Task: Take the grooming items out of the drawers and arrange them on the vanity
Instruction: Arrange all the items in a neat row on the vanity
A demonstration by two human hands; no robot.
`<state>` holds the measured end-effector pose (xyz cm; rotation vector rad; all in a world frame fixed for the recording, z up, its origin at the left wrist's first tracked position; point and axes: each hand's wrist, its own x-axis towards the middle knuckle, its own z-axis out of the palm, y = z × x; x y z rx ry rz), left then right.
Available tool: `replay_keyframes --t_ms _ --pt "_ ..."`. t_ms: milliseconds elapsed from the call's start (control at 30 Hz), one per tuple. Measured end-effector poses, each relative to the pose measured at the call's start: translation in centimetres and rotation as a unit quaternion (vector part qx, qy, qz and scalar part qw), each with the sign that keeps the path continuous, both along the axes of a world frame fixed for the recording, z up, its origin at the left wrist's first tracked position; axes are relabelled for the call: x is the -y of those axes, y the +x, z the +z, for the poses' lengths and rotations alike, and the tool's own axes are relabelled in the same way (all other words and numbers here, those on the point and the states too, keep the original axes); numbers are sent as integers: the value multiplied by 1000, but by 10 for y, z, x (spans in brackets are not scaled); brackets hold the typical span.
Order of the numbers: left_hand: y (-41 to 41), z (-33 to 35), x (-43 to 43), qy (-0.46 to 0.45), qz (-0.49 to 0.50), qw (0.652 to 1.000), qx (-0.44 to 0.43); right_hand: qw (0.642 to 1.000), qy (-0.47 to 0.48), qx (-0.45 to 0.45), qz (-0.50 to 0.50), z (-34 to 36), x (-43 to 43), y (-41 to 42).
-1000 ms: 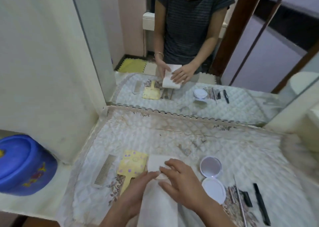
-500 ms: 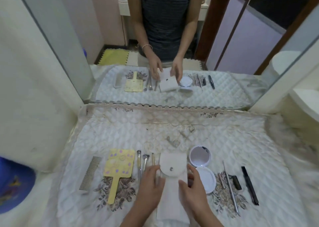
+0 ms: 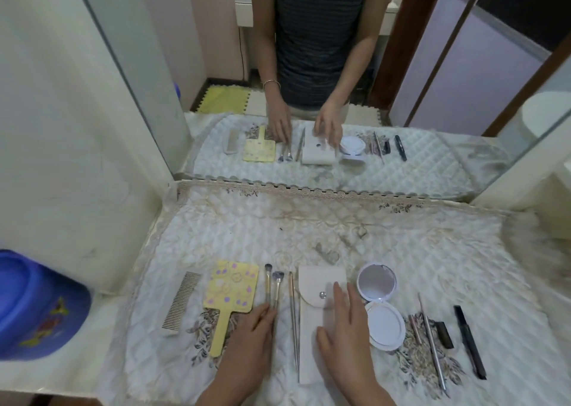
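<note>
Arranging step: right hand (image 3: 346,337) flat, fingers spread, on white snap-flap pouch (image 3: 312,319).
Left hand (image 3: 250,334) fingertips together at two small makeup brushes (image 3: 273,286); next, straighten them.

Quilted vanity cloth (image 3: 401,251), items in a row L to R: comb (image 3: 180,302), yellow hand mirror (image 3: 230,291), two brushes (image 3: 273,285), thin metal stick (image 3: 293,316), white snap pouch (image 3: 312,297), open compact (image 3: 377,285). L hand (image 3: 250,337) fingertips touching brush handles. R hand (image 3: 346,328) flat on pouch, fingers spread.

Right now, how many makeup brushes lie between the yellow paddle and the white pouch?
3: two short brushes side by side beside the paddle, one long thin one along the pouch.
</note>
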<state>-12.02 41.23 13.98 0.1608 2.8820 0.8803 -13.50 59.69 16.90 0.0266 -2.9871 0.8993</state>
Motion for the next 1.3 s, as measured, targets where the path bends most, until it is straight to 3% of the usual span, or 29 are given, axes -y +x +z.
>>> replay_keyframes --t_ms 100,233,467,700,867,1067,1167,1300 --pt "0 2 0 -40 -43 998 -12 992 102 -14 75 0 0 -7" --pt "1 -3 -6 -104 -51 992 -42 981 155 36 108 -9 -4 -9" --pt "-5 -12 -1 -134 -36 985 -104 983 156 22 99 -13 -3 -3" --pt "0 -8 2 -104 -48 985 -127 984 151 -30 86 -20 -1 -2" --pt "-3 -3 8 -71 -32 980 -182 966 157 -76 193 -16 20 -6" --pt "4 -12 43 -162 70 977 -116 949 168 -23 267 -25 45 -10" --pt "18 -20 48 -189 50 977 -82 946 179 6 270 -28 49 -11" --pt "32 -15 35 -160 14 986 -54 951 165 11 263 -22 52 -12"
